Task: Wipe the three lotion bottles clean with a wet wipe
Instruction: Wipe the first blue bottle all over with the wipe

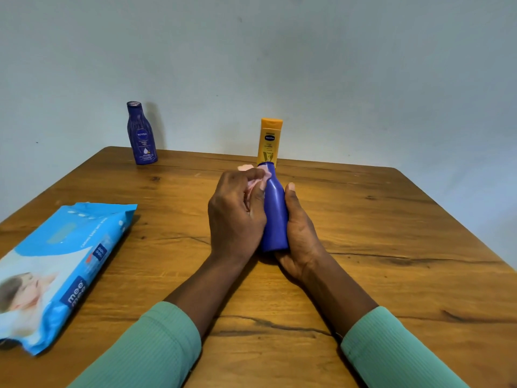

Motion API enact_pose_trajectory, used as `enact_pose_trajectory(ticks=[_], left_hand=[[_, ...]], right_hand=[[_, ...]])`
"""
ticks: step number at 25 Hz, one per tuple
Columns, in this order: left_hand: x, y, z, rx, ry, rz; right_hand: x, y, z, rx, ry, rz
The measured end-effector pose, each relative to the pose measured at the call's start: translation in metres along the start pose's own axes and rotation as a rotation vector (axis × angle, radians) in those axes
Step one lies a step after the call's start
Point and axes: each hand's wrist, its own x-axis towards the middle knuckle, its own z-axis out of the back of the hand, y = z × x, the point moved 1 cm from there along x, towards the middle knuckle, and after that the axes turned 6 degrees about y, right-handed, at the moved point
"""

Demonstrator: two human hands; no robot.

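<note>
A plain blue plastic lotion bottle [275,214] is held at the middle of the brown wooden bench [363,247], tilted away from the camera with its cap end pointing toward the far wall and its flat base toward the person. The right hand [300,239] cradles it from the right side and below, its fingers wrapped under the body and the thumb lying straight along the bottle's right flank. The left hand [237,217] presses against the bottle's left side, its fingers curled closed around a crumpled pale pink wet wipe [253,177]. The wipe shows between the fingers and sticks out a little past them, touching the bottle's neck just below the cap.

Directly behind the held bottle, near the bench's far edge, a yellow plastic lotion bottle with an orange cap [270,142] stands upright, its lower part hidden by the blue bottle's tip. Well to the left, at the far left corner of the bench, a dark blue lotion bottle with a white label [141,134] also stands upright, apart from everything else.

On the near left of the bench lies a flat light blue pack of baby wet wipes [56,270], angled, its near end reaching the bench edge. Both forearms wear ribbed mint green sleeves [156,345]. A pale grey-blue wall [279,65] rises behind the bench.
</note>
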Motion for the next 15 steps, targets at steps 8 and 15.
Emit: enact_pose_trajectory(ticks=[8,15], left_hand=[[0.006,0.006,0.0,-0.133,-0.055,0.105],[-0.004,0.0,0.001,-0.226,-0.008,0.229]], right_hand=[[0.001,-0.004,0.001,-0.16,0.094,0.087],[0.01,0.0,0.008,-0.23,0.056,0.267]])
